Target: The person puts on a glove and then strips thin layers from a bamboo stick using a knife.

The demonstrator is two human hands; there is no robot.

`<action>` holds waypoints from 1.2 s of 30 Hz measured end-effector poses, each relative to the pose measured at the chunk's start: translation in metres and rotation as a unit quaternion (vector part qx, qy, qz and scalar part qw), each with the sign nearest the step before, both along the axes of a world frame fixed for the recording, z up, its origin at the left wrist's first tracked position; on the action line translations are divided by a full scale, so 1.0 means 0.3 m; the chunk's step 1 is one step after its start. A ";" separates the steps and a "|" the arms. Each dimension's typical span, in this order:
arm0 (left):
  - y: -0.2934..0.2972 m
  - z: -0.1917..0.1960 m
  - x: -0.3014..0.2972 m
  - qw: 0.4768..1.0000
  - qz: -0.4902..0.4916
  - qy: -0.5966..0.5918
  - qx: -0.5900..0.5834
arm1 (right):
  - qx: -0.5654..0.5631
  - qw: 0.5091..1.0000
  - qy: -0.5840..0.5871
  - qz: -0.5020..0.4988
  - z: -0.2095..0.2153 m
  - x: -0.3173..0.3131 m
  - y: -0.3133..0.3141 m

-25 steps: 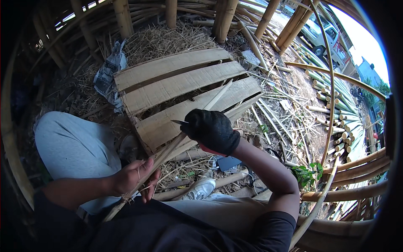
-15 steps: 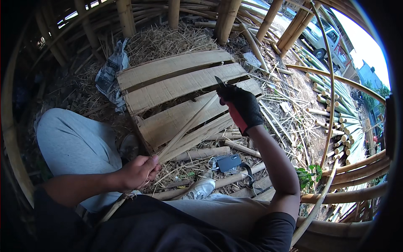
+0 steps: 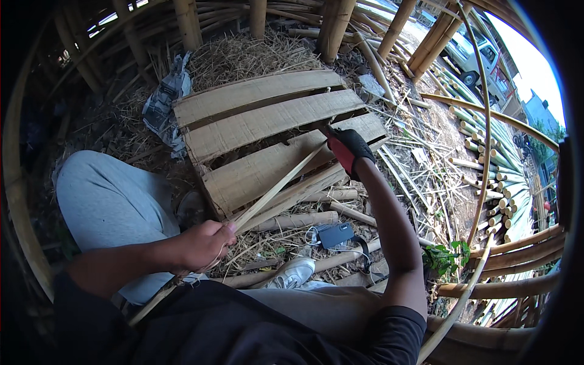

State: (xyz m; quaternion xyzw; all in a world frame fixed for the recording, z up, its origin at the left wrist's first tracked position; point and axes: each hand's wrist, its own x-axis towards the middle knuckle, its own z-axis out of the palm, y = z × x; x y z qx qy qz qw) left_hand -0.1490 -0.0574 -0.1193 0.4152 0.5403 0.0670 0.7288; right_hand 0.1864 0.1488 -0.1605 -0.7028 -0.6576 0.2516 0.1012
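Observation:
My bare left hand (image 3: 210, 243) is closed round the near end of a thin pale bamboo strip (image 3: 274, 188), beside my bent left knee. The strip slants up and away to the right, over the slatted wooden platform (image 3: 255, 135). At its far end is my right hand (image 3: 350, 150), in a black and red glove, closed on a knife whose handle is hidden in the glove. Little of the blade shows now. Glove and strip meet above the platform's right part; whether the blade touches the strip, I cannot tell.
A dark phone (image 3: 335, 235) with a white cable lies among bamboo pieces near my shoe (image 3: 292, 273). Shavings (image 3: 252, 59) heap behind the platform, beside a crumpled sack (image 3: 167, 106). Cut bamboo poles (image 3: 502, 182) are stacked at right, past a thin curved bamboo pole (image 3: 485, 121).
My right hand has shifted slightly right and nearer, and turned so the knife blade is far less visible. My left hand still grips the strip. The whole view has shifted slightly.

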 end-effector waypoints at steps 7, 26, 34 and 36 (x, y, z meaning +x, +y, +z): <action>0.006 0.016 -0.003 0.999 0.006 -0.030 -0.037 | 0.012 0.998 -0.067 -0.019 0.007 -0.005 0.002; 0.025 0.005 -0.008 0.999 -0.028 0.006 0.043 | 0.055 0.993 -0.099 0.040 0.000 -0.061 -0.024; 0.022 -0.012 -0.013 0.977 -0.085 0.083 0.175 | -0.027 1.000 0.006 0.001 -0.048 -0.010 0.005; 0.022 0.015 -0.004 0.983 -0.083 0.067 0.146 | -0.025 1.000 0.016 0.002 -0.046 -0.015 -0.011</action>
